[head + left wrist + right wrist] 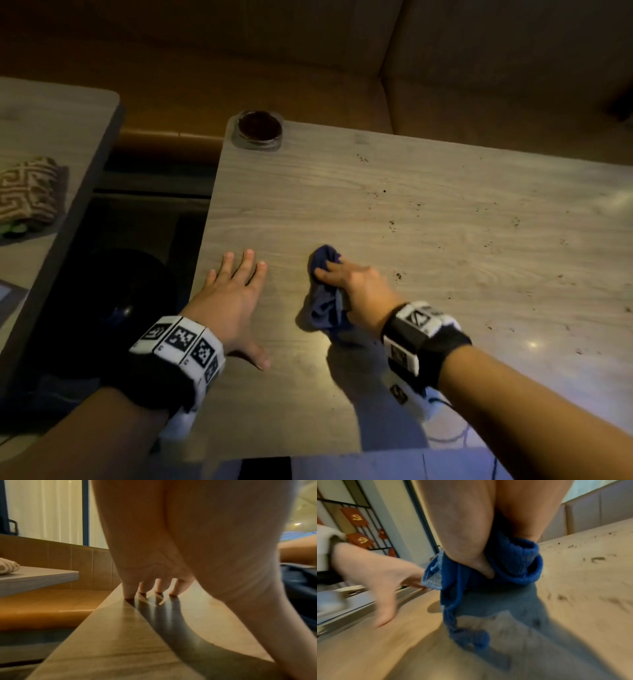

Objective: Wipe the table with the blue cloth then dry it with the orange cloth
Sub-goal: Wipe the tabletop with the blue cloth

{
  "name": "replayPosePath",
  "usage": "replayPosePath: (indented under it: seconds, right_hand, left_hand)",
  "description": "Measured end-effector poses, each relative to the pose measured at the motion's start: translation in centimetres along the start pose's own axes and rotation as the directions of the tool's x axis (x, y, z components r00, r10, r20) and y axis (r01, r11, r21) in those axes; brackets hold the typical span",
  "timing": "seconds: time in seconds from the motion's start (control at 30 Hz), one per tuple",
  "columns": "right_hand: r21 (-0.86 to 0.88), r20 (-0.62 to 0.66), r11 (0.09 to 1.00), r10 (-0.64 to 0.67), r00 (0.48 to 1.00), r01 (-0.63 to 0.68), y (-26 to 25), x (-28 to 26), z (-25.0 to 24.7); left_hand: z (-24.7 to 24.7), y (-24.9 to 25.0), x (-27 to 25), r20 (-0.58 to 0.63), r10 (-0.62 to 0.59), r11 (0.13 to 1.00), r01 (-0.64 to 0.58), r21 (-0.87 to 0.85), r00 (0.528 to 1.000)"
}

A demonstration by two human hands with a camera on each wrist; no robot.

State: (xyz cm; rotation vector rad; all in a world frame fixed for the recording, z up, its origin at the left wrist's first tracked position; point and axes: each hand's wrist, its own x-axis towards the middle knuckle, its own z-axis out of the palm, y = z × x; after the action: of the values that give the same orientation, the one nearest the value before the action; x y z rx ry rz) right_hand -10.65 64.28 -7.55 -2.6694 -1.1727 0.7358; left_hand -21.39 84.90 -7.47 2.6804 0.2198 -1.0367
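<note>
Writing: none legible | right hand [356, 284] gripping my crumpled blue cloth [325, 301] | left hand [233, 294] flat, fingers spread, on grey wood-grain table [445, 212] | dark crumbs [397, 275] alongside

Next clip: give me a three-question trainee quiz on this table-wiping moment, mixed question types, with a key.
1. True or false: the left hand grips the blue cloth.
2. Where do most dark crumbs lie on the table?
A. right of the right hand
B. under the left hand
C. beside the glass ashtray
3. Fill in: the left hand's fingers are ____ on the tabletop.

Key: 1 false, the right hand holds it; 2 A; 3 spread flat.
</note>
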Motion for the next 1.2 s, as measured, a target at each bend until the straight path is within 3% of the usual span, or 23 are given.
replayPosePath:
  seconds: [0.1, 0.17, 0.2, 0.27, 0.3, 0.37, 0.43, 0.47, 0.67, 0.8, 1.2]
  right_hand:
    - [0.049, 0.016, 0.995, -0.085, 0.996, 0.084, -1.1, -4.5, 2.7]
    - [0.14, -0.066, 0.984, -0.099, 0.993, 0.107, -0.8, -4.8, 1.6]
    - [0.198, -0.167, 0.976, -0.055, 0.984, 0.088, -0.3, -4.0, 0.4]
    - [0.243, -0.387, 0.97, 0.099, 0.917, -0.003, 0.9, -0.9, -2.7]
    - [0.197, -0.408, 0.977, 0.157, 0.9, -0.081, 1.4, 0.8, -4.1]
    - [0.091, -0.266, 0.968, 0.251, 0.931, -0.234, 1.6, 3.4, -5.3]
    - [0.01, -0.095, 0.968, 0.252, 0.963, -0.252, 0.9, 4.5, -4.2]
    - [-0.019, -0.069, 0.974, 0.224, 0.972, -0.226, 0.4, 4.2, -3.1]
    - [-0.005, -0.04, 1.0, 0.002, 0.999, -0.002, -1.5, -3.1, 1.9]
    - [0.115, 0.005, 0.992, -0.042, 0.999, 0.042, -3.3, -7.9, 5.1]
    - [0.177, -0.148, 0.977, -0.09, 0.985, 0.116, -7.1, -18.2, 11.6]
  left_hand:
    - [0.4, 0.6, -1.8, -0.052, -0.008, 0.999, 0.005, -0.052, 0.999]
    - [1.5, 1.5, -3.8, -0.117, -0.005, 0.998, -0.002, -0.056, 0.993]
    - [2.3, 1.8, -4.9, -0.135, -0.002, 0.999, -0.003, -0.034, 0.991]
    - [4.5, 2.3, -6.8, -0.087, -0.004, 1.0, 0.005, 0.02, 0.996]
    - [5.8, 2.3, -7.3, -0.037, -0.01, 0.999, 0.011, 0.033, 0.999]
    - [8.0, 2.0, -7.6, 0.025, -0.011, 0.999, 0.01, 0.047, 1.0]
    - [9.3, 1.4, -7.5, -0.008, 0.0, 0.999, 0.0, 0.041, 1.0]
    - [9.6, 1.2, -7.3, -0.024, 0.003, 1.0, -0.003, 0.027, 1.0]
    - [9.5, 1.3, -7.1, -0.043, 0.011, 1.0, -0.011, 0.005, 0.999]
    - [9.4, 1.3, -7.1, -0.044, 0.0, 1.0, -0.001, -0.008, 0.999]
    - [9.8, 0.8, -6.6, -0.107, 0.032, 0.999, -0.032, -0.005, 0.994]
